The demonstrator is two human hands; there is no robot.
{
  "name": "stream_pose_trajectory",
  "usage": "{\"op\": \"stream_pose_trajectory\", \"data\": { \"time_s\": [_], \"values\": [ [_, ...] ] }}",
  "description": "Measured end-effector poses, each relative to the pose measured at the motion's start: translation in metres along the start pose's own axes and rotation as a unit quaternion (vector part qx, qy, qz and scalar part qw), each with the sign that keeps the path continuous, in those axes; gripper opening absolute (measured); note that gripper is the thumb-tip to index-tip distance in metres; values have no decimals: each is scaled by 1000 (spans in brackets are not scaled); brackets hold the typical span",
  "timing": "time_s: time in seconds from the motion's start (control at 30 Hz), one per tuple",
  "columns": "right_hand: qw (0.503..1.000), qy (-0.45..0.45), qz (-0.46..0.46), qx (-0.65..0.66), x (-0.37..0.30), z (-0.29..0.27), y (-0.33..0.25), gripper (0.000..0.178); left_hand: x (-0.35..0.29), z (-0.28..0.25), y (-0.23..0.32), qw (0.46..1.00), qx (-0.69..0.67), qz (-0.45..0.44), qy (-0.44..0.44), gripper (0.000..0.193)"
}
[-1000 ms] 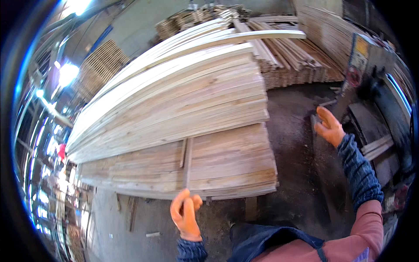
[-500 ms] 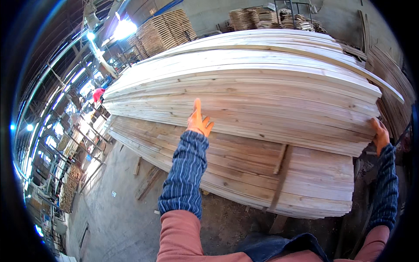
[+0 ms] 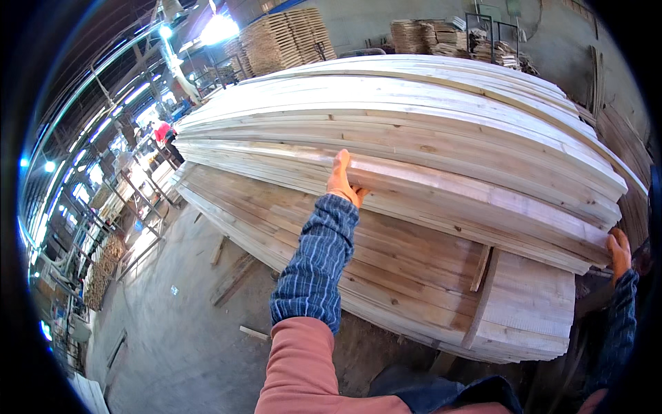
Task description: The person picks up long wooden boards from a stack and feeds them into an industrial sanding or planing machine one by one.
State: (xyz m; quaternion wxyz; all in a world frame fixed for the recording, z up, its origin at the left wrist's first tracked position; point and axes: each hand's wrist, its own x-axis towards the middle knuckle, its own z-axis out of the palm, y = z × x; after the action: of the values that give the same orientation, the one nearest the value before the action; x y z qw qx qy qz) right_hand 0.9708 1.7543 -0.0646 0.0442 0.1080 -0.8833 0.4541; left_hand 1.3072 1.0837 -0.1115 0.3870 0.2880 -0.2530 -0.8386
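Head view, plank (image 3: 441,186), long axis sloping down rightward

From the wearer's head, one fisheye view looked forward and down, near the lumber stack (image 3: 396,131) at frame centre.

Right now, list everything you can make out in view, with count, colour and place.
Upper board stack: one, pale wood, centre
Jutting plank: one, pale, along the upper stack's front
Lower board stack: one, tan, below it
Strips: two, brown and pale, on the lower stack
Distant wood stacks: several, brown, at the back
Lights: several, white, upper left
Person: one, red top, far left
Floor scraps: several, brown and pale, lower left
Left hand: one, blue-striped cuff, at the plank
Right hand: one, blue cuff, plank's right end
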Motion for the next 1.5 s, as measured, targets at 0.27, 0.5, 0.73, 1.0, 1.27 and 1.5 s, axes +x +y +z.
{"op": "stream_pose_trajectory", "data": {
  "time_s": [0.27, 0.5, 0.73, 1.0, 1.27, 1.5],
  "values": [
    [766, -615, -186, -11, -112, 175, -235, 95, -146, -36, -97, 984, 21, -15, -176, 44],
    [582, -810, 19, 72, -222, 366, -242, 115, -289, -70, -239, 934, -7, -304, -187, 62],
    [691, -699, -182, -23, -204, 284, -170, 116, -290, -74, -148, 829, 321, -267, -372, 57],
    [749, -577, -121, -302, -174, 105, -86, 114, -194, -85, -5, 333, 821, 335, -321, 88],
    [807, -429, -187, -360, -180, -51, 42, 104, -159, -61, -20, 238, 801, 318, -449, 91],
    [825, -403, -276, -284, -194, -103, 117, 121, -267, -45, -9, 64, 878, 256, -399, 64]
  ]
}}
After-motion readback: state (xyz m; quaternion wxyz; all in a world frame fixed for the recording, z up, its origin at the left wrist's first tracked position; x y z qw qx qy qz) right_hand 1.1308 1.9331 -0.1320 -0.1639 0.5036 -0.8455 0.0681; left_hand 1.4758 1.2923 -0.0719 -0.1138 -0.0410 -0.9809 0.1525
